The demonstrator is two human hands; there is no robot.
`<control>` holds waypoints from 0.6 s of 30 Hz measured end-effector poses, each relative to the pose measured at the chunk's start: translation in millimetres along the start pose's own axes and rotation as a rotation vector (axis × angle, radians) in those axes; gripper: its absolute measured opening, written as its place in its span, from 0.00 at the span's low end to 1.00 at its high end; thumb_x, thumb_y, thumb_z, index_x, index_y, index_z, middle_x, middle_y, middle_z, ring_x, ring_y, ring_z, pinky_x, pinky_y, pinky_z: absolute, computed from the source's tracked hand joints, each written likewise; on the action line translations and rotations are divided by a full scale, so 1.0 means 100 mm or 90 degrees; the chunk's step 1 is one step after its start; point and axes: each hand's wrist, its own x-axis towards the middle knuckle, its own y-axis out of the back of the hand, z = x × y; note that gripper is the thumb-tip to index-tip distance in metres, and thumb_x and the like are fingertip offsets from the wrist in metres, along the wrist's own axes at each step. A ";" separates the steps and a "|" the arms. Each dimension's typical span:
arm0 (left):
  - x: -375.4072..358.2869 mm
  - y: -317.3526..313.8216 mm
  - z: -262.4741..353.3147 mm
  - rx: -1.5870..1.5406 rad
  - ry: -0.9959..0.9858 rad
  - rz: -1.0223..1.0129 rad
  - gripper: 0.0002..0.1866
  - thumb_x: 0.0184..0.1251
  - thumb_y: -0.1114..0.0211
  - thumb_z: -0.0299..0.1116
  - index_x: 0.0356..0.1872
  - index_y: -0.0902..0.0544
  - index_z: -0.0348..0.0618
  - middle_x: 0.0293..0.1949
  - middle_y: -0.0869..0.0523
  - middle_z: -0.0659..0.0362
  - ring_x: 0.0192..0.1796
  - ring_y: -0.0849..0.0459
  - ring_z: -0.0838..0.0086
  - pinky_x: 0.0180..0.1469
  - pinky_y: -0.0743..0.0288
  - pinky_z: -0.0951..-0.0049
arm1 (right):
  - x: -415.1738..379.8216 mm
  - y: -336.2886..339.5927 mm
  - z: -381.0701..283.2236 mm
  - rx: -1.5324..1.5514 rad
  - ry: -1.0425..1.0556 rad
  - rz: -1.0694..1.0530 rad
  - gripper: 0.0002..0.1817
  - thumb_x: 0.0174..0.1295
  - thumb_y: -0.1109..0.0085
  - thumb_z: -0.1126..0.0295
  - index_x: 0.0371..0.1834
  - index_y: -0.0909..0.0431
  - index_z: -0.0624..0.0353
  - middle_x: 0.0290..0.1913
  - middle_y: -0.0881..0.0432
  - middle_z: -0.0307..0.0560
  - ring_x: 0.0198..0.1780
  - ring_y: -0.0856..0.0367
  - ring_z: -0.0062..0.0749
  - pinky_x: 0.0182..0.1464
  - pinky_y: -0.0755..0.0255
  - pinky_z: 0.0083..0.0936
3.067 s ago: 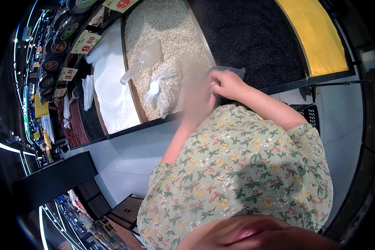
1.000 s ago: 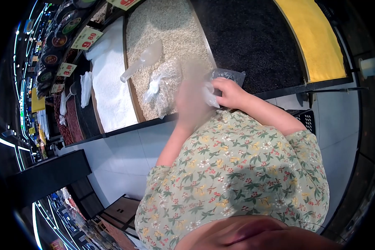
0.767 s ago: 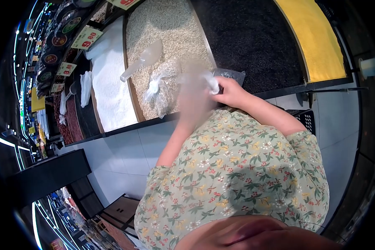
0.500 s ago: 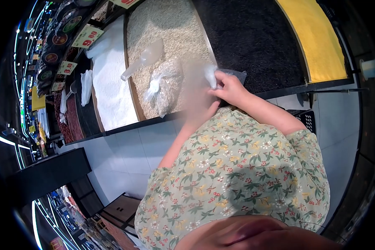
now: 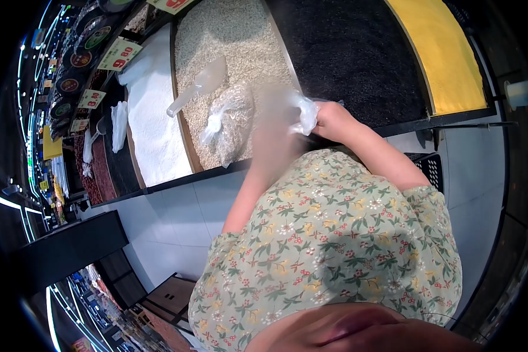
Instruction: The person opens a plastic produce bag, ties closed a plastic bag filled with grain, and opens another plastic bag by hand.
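A clear plastic bag (image 5: 305,115) is bunched in my right hand (image 5: 334,122), whose fingers are closed around it, above the front edge between the pale grain and the black grain. My left hand (image 5: 276,141) is close beside it, but a grey blurry patch covers its fingers, so what it touches is hidden. To the left of my hands, a knotted clear bag filled with pale grain (image 5: 232,120) lies on the loose pale grain (image 5: 234,35). A translucent plastic scoop (image 5: 202,85) rests on the grain just beyond that bag.
Black grain (image 5: 346,58) and a yellow grain section (image 5: 437,53) fill the bins to the right. A white section (image 5: 155,117) lies left, with a bagged scoop (image 5: 119,126) past it. Price signs (image 5: 120,54) stand at the far left. A dark ledge (image 5: 176,180) edges the bins.
My right hand has turned and closed more tightly, gathering the plastic bag into a bunch. My left hand stays behind the blurry patch. The filled bag and scoop have stayed put.
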 end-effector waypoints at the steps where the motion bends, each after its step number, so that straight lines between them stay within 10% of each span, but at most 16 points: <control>1: 0.00 0.00 -0.02 0.001 0.021 -0.010 0.05 0.48 0.34 0.22 0.23 0.23 0.38 0.27 0.20 0.57 0.32 0.21 0.71 0.39 0.28 0.75 | 0.00 0.02 0.03 -0.009 0.010 -0.002 0.11 0.47 0.34 0.69 0.35 0.19 0.53 0.36 0.19 0.46 0.38 0.20 0.43 0.40 0.25 0.31; 18: 0.01 0.14 0.02 0.021 0.046 -0.054 0.08 0.52 0.37 0.20 0.19 0.28 0.38 0.31 0.21 0.59 0.35 0.24 0.78 0.39 0.31 0.80 | 0.02 0.09 0.30 -0.127 0.082 0.099 0.04 0.49 0.45 0.71 0.28 0.25 0.58 0.31 0.22 0.47 0.38 0.23 0.45 0.38 0.28 0.38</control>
